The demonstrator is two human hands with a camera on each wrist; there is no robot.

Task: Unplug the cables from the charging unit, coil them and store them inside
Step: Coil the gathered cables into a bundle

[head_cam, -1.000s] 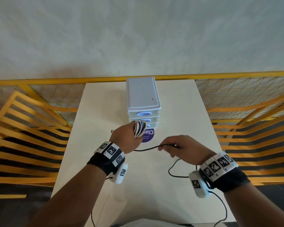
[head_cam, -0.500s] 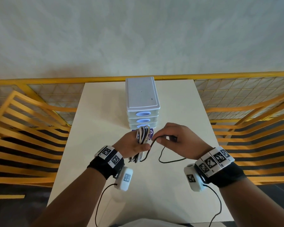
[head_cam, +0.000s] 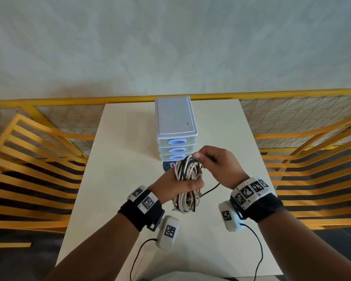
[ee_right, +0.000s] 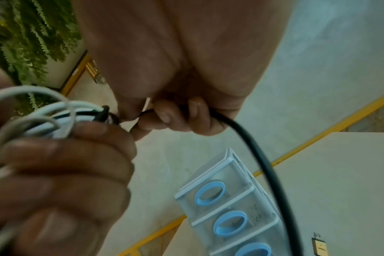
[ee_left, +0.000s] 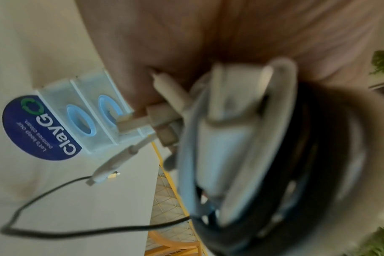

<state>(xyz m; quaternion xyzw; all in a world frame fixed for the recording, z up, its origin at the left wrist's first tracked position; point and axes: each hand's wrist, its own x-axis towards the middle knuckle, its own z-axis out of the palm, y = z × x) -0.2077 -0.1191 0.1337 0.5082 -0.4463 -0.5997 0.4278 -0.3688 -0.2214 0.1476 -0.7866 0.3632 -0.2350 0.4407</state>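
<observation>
Left hand (head_cam: pixel 175 184) has its fingers wrapped round the coiled cables (head_cam: pixel 186 179). Right hand (head_cam: pixel 217 167), at 3 o'clock of the coil, pinches the black cable (ee_right: pixel 261 155) end; drawer unit (head_cam: pixel 175 126) sits at 12 on the tabletop (head_cam: pixel 118 159).

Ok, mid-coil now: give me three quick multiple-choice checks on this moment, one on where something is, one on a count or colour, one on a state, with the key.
1. Where is the drawer unit?
A. At the table's far edge, in the middle
B. On the table's near left corner
C. On the floor

2. How many blue oval handles does it show in the head view?
A. One
B. Three
C. Five

3. What state are its drawers in?
A. Top one pulled out
B. All removed
C. All shut

Key:
1 A, it stands on the table against the yellow rail.
2 B, three ovals are stacked down its front.
3 C, the fronts sit flush, while the left hand grips the cable bundle and the right hand pinches the black cable.
</observation>
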